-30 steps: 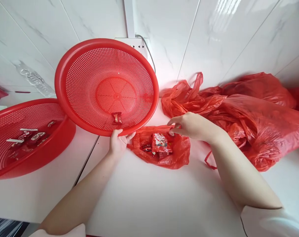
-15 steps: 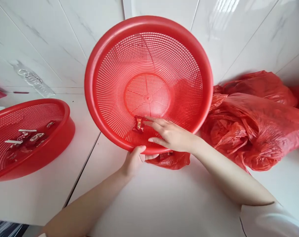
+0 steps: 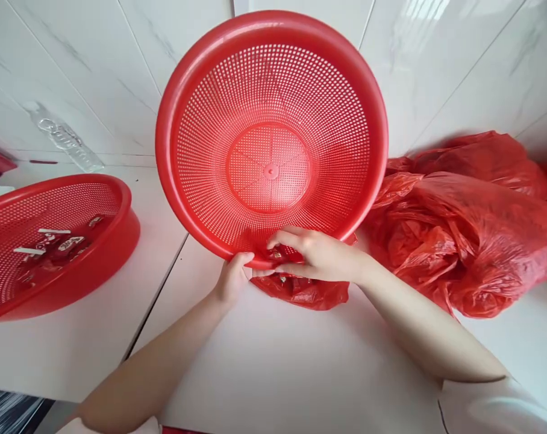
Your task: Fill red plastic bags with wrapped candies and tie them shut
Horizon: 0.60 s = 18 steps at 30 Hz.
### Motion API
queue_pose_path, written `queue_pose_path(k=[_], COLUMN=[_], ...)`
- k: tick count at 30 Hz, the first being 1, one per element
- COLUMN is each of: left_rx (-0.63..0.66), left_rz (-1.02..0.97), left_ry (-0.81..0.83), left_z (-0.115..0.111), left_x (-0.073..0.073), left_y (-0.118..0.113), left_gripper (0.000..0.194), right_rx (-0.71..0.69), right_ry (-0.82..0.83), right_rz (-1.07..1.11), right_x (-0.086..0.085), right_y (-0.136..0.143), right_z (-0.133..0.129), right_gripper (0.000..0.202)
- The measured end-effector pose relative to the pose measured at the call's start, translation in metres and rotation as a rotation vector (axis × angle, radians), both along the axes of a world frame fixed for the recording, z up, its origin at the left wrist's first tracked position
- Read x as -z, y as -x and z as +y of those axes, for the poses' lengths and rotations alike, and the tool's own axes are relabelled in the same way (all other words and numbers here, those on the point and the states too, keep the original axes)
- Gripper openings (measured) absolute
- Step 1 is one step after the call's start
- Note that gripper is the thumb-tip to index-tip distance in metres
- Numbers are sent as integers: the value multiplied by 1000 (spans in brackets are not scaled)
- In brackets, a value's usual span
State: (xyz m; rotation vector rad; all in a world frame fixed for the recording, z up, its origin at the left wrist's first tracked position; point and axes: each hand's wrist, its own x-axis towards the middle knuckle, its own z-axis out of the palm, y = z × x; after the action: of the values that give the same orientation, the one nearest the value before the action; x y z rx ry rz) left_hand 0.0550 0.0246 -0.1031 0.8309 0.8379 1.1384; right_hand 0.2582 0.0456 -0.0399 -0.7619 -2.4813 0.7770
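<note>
A large red mesh basket (image 3: 271,172) is tilted so its inside faces me. At its lower rim, my left hand (image 3: 232,278) is closed, thumb on top and fingers beneath. Inside that same rim my right hand (image 3: 316,254) curls its fingers round a small red wrapped candy (image 3: 277,253) with gold print, thumb toward the rim; the fingers partly hide it. Beneath the rim lies a red plastic bag (image 3: 307,294), with more wrapped pieces showing at its mouth.
A second red basket (image 3: 131,220) on the left contains several dark red packets (image 3: 70,244) and white strips. Behind it, a clear plastic bottle (image 3: 68,141) leans by the tiled wall (image 3: 93,54). Bulky red plastic bags (image 3: 481,235) sit on the white table (image 3: 273,367) at right.
The candy and my right hand have moved down from the basket's inner side to its lower rim, and the fingers have curled. My left hand keeps its hold; the basket appears slightly higher.
</note>
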Motion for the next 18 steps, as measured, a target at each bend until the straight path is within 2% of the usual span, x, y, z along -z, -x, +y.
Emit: queue_pose_path(k=[3,6,8,10,14,18], left_rx=[-89,-171,-210,-236,-256,-244], left_rz=[24,32,30,23,-1,-46], left_ry=[-10,-36,-55,-70,-67,-80], left_z=[9,21,30,38,45,47], left_x=[-3,-7,-8,-8,-6,-4], left_y=[9,23,34,43,54,58], left_gripper=[27,19,15,14,13,14], right_rx=[151,287,294,299,330,335], right_ry=[84,442,682,810,866,766], right_rz=[114,343,458,535,591,562], right_x=[0,-2,-5,-7,-1,8], right_y=[-1,-7,-12,-17,-22,-25], right_z=[1,6,11,17,25,31], right_gripper=[17,21,28,32,33,32])
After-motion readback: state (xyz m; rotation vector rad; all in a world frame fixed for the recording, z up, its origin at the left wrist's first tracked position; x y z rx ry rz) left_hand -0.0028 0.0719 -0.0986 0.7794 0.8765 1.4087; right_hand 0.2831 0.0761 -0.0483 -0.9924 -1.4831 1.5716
